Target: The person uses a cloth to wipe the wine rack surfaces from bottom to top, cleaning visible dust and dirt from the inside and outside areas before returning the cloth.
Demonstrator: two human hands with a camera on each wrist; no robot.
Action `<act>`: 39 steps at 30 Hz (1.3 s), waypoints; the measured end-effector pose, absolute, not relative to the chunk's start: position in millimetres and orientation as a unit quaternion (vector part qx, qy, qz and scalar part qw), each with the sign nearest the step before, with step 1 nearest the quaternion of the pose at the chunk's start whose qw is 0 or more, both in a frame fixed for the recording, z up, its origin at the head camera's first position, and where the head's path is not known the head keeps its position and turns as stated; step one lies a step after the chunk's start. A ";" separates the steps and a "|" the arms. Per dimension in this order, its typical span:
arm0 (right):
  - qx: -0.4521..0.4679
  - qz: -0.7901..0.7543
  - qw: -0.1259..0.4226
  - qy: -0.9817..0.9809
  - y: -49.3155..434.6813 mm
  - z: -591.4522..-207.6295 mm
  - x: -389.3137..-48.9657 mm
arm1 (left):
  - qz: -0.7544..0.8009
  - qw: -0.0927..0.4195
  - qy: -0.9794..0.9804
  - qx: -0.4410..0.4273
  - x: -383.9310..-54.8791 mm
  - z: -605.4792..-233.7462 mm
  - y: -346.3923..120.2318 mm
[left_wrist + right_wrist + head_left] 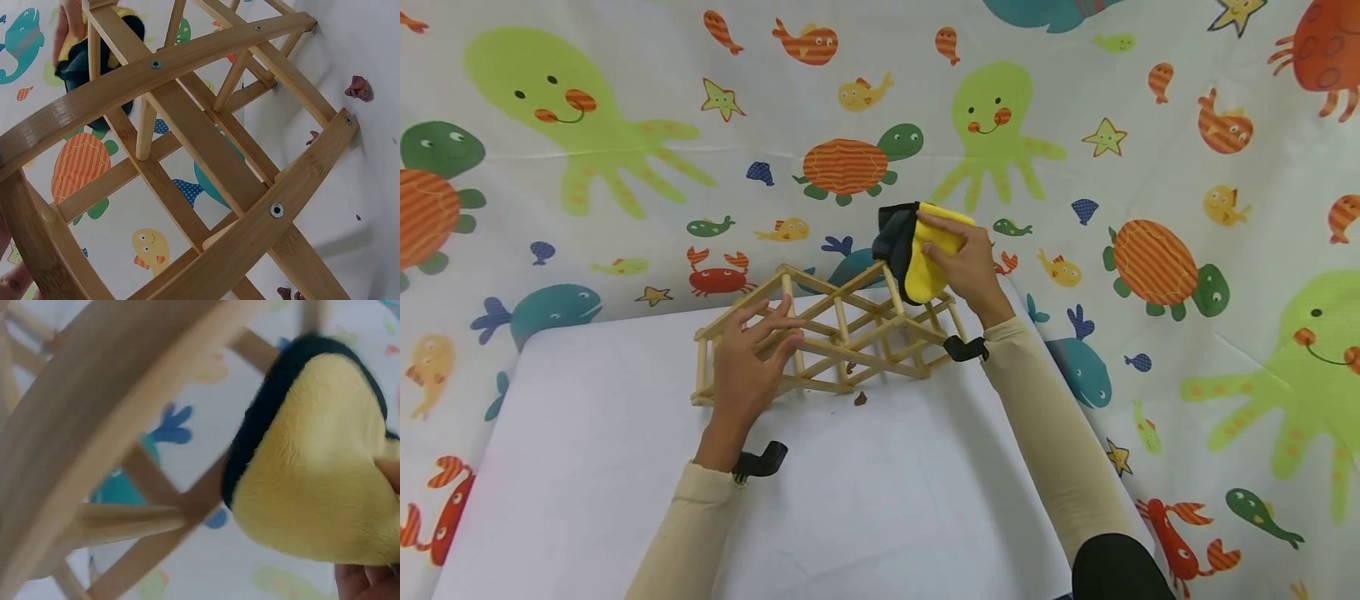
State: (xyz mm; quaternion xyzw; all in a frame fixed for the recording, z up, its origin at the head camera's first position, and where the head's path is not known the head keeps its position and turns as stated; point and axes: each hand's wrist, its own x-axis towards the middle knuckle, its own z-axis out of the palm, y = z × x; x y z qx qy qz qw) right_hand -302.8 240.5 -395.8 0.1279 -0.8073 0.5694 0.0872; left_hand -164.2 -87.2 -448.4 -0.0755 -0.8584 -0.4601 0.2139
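Observation:
A lattice rack (841, 321) of pale wooden slats and round rods, joined by metal rivets (276, 210), stands on the white table. My left hand (748, 367) grips its left end, thumb and fingers about the slats; in the left wrist view some fingertips (12, 284) show beside a slat. At the rack's upper right, my right hand (968, 265) pinches a folded cloth (927, 271), plush yellow on one side and black on the other. The cloth lies against the upper slats in the head view. Close up in the right wrist view, its yellow face (312, 469) hangs beside a blurred slat.
Small reddish-brown crumbs (860, 398) lie on the white table (880, 500) in front of the rack; another lump (358, 88) shows in the left wrist view. A curtain (880, 100) printed with sea animals hangs behind the table and along its right side.

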 end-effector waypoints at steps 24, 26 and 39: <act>-0.084 0.564 0.003 -0.821 248.3 -442.0 -321.0 | -0.474 0.206 -0.853 -0.071 -170.1 -455.8 -95.4; -0.110 0.549 0.006 -0.828 255.9 -448.1 -320.4 | -0.475 0.203 -0.853 -0.072 -170.9 -456.5 -93.8; -0.185 0.405 0.078 -0.892 314.5 -482.9 -297.8 | -0.476 0.203 -0.853 -0.075 -171.2 -455.1 -96.6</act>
